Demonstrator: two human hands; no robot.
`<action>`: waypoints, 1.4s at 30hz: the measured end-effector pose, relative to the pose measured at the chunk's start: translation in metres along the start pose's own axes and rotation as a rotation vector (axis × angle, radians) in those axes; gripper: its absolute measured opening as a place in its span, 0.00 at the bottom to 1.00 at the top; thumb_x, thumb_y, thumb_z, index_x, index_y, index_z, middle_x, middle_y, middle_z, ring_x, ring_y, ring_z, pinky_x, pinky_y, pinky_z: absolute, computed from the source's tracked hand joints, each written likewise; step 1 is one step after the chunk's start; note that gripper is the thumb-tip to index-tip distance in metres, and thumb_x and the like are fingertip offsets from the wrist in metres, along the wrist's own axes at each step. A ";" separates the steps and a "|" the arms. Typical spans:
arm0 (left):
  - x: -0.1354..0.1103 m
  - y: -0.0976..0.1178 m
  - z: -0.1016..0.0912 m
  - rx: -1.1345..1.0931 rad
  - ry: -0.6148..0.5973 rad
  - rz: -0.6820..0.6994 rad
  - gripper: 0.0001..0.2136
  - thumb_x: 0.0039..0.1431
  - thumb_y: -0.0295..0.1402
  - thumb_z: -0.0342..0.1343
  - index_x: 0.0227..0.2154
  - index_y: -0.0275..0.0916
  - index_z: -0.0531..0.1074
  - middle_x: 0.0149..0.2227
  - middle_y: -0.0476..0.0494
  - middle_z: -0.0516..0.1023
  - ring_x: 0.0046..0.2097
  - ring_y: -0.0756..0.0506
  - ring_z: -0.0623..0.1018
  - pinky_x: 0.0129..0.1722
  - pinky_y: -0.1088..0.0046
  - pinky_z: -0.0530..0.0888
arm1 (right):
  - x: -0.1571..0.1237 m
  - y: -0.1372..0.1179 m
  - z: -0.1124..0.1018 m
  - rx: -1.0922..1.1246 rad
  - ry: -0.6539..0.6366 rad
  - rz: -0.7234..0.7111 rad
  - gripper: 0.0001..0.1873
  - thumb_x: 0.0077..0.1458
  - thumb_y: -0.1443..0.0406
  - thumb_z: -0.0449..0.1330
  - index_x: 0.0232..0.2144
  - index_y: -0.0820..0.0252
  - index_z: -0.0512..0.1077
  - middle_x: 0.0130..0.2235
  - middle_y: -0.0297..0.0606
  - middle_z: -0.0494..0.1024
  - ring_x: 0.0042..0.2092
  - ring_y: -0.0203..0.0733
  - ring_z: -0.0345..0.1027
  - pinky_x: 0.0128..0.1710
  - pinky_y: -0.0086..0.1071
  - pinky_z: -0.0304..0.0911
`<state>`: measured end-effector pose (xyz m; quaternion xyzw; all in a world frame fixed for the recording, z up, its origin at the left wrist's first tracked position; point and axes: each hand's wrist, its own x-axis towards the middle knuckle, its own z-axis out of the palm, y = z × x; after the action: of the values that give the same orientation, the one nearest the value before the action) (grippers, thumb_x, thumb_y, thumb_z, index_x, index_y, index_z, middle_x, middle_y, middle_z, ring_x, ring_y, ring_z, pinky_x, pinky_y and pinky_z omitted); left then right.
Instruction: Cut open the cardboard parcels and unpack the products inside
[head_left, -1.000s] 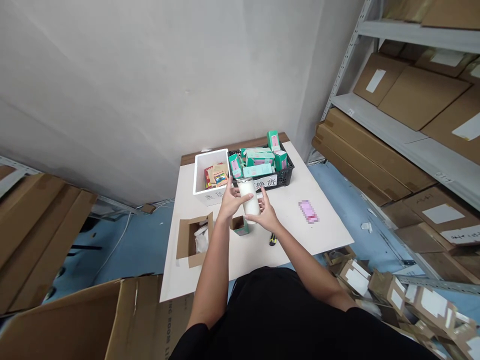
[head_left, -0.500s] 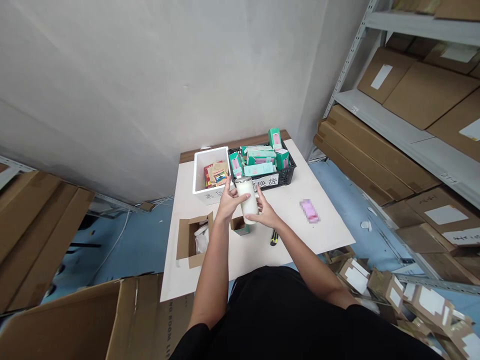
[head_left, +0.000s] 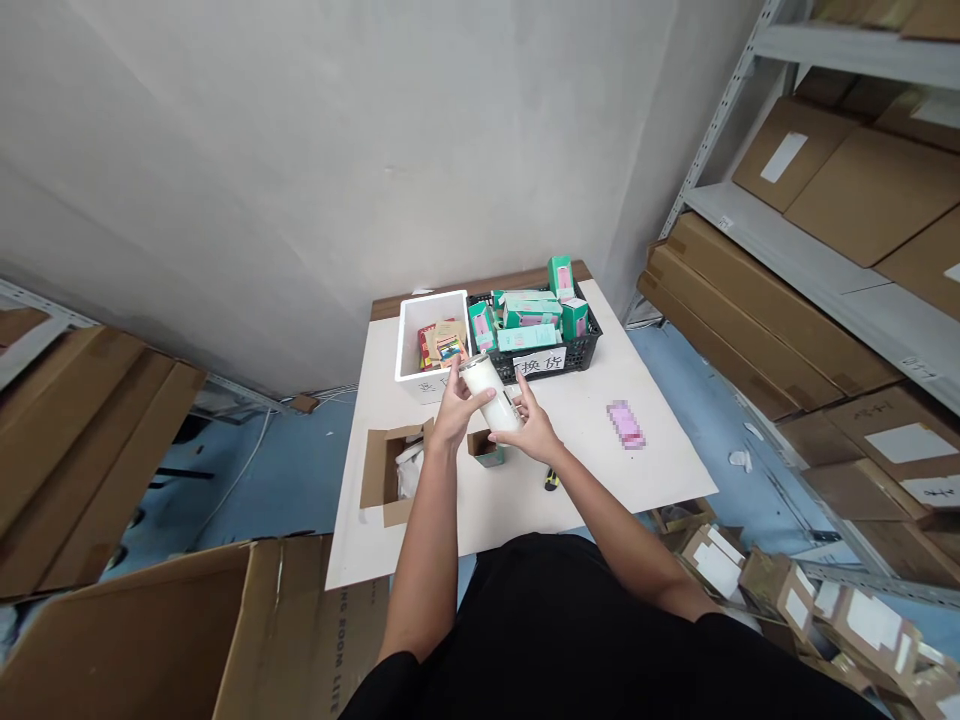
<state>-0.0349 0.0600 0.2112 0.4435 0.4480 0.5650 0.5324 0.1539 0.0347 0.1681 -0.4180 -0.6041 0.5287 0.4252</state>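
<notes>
A white tumbler [head_left: 491,392] with a silvery rim is held up over the table, tilted with its top toward the upper left. My left hand [head_left: 456,408] grips it near the rim, thumb across its front. Around its lower part the fingers of my right hand [head_left: 535,430] are closed. A dark mark shows on the tumbler's right side. Just below it, a small green box [head_left: 489,455] stands with its top open. By my right wrist lies a yellow-and-black utility knife [head_left: 551,480], partly hidden by the forearm.
A white foam box [head_left: 406,345] with packets and a black basket [head_left: 583,352] of green boxes [head_left: 531,315] stand at the back. An opened carton [head_left: 375,470] is at left, a blurred pink item [head_left: 626,425] at right. Loaded shelving [head_left: 810,235] flanks the table [head_left: 480,520].
The tumbler has gone from nearly upright to a clear tilt, turning so that a dark mark shows. Both hands keep hold of it. The whole view has shifted slightly.
</notes>
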 end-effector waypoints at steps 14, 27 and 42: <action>-0.011 0.013 -0.034 0.506 -0.177 0.114 0.45 0.56 0.41 0.70 0.74 0.50 0.56 0.67 0.38 0.70 0.57 0.39 0.78 0.51 0.63 0.80 | 0.001 0.058 0.005 0.128 -0.155 0.032 0.64 0.46 0.60 0.75 0.77 0.39 0.46 0.58 0.40 0.73 0.53 0.45 0.74 0.54 0.42 0.71; -0.031 -0.076 -0.075 0.793 0.092 0.156 0.29 0.61 0.34 0.62 0.66 0.50 0.71 0.62 0.40 0.64 0.61 0.40 0.74 0.53 0.66 0.78 | 0.018 0.167 0.067 -0.464 -0.032 0.506 0.14 0.60 0.57 0.65 0.43 0.58 0.82 0.43 0.44 0.84 0.44 0.47 0.78 0.37 0.29 0.65; -0.057 -0.161 -0.073 1.126 -0.014 0.105 0.25 0.59 0.28 0.64 0.59 0.51 0.76 0.59 0.40 0.69 0.59 0.38 0.74 0.60 0.58 0.74 | 0.016 0.183 0.068 -0.426 -0.096 0.504 0.22 0.64 0.56 0.56 0.20 0.59 0.74 0.24 0.37 0.78 0.33 0.41 0.73 0.31 0.27 0.57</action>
<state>-0.0713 0.0055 0.0369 0.6846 0.6540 0.2615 0.1877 0.0941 0.0472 -0.0184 -0.6086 -0.5979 0.4981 0.1550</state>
